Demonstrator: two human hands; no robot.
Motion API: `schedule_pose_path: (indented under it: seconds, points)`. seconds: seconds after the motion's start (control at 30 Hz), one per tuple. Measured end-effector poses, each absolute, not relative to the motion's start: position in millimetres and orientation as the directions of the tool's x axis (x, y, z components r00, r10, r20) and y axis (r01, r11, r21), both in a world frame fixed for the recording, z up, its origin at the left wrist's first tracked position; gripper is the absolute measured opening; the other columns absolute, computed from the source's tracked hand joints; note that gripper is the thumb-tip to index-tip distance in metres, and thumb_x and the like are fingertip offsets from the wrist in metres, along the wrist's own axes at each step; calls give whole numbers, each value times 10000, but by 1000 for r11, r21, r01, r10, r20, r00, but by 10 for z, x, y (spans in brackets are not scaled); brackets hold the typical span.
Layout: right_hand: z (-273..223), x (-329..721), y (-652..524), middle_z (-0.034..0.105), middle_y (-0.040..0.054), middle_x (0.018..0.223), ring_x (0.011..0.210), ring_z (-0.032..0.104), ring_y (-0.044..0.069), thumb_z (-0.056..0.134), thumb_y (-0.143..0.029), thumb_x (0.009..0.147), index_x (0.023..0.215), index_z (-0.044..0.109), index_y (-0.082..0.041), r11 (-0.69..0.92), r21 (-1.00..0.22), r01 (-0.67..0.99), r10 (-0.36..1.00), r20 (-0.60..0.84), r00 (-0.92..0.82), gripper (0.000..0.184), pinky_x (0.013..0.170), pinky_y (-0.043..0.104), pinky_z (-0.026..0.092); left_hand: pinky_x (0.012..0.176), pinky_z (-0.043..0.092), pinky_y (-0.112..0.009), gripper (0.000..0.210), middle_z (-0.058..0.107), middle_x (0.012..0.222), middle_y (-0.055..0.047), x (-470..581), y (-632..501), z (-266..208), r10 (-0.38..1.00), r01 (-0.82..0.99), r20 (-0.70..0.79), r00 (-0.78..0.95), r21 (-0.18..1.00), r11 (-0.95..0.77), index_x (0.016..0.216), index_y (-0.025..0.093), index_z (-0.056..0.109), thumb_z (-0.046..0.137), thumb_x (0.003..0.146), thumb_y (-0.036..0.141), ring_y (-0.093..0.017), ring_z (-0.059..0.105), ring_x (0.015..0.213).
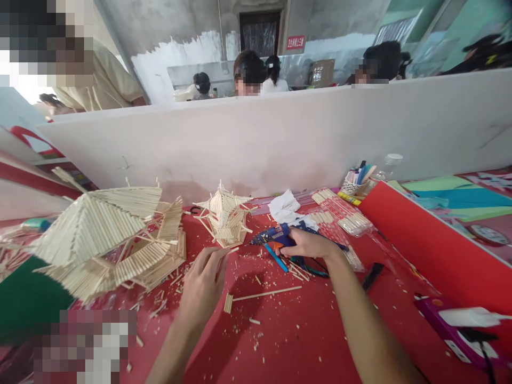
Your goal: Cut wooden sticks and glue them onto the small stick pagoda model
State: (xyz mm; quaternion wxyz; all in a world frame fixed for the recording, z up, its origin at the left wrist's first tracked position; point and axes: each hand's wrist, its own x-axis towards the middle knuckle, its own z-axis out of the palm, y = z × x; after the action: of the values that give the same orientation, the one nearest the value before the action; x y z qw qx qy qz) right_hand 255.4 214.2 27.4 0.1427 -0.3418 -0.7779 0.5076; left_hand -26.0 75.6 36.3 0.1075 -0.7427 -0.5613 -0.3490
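In the fingers of our left hand [200, 284] we are pinching a short stick [234, 249]; at that hand's two o'clock, our right hand [310, 243] is gripping a blue glue gun [276, 233] with curled fingers, a stick pavilion [222, 210] standing at one o'clock.

Over the red tabletop [224, 354], the left hand [203, 280] pinches a short stick [234, 249]; toward its two o'clock, the right hand [311, 245] grips a blue glue gun [274, 233]; a small stick pavilion [224, 210] stands at one, a larger pavilion [96, 229] at ten o'clock.
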Motion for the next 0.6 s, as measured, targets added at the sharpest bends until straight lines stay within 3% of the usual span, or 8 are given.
schedule_pose_path:
  seconds: [0.17, 0.27, 0.37, 0.6]
  points:
    - [249, 2606, 2199, 720, 66, 950, 906, 659, 245, 681, -294, 759, 979, 609, -183, 231, -799, 555, 762, -206, -614, 257, 790, 326, 495, 801, 480, -251, 73, 686, 925, -23, -175, 983, 395, 684, 921, 699, 209, 94, -377, 1018, 196, 593, 531, 987, 173, -152, 655, 854]
    - [274, 2589, 2211, 696, 57, 844, 795, 639, 236, 664, -302, 787, 921, 606, -188, 208, -701, 682, 843, -224, -489, 185, 712, 311, 462, 772, 468, -259, 59, 671, 875, -23, -145, 1042, 404, 676, 932, 698, 235, 36, -361, 967, 192, 584, 532, 986, 173, -158, 637, 810]
    - [297, 2539, 2201, 636, 18, 696, 640, 594, 199, 649, -281, 794, 908, 587, -187, 143, -679, 721, 848, -292, -443, 161, 608, 279, 412, 749, 453, -272, 76, 654, 834, -23, -99, 1079, 407, 674, 940, 693, 255, -13, -342, 929, 192, 583, 533, 985, 178, -164, 616, 771]
    - [117, 2401, 2235, 575, -69, 667, 564, 572, 150, 651, -136, 720, 1161, 464, -186, 85, -763, 641, 809, -322, -491, 482, 538, 222, 392, 707, 418, -288, 152, 607, 748, -11, -27, 1150, 377, 671, 944, 685, 285, -80, -319, 818, 200, 563, 562, 970, 193, -168, 578, 725]
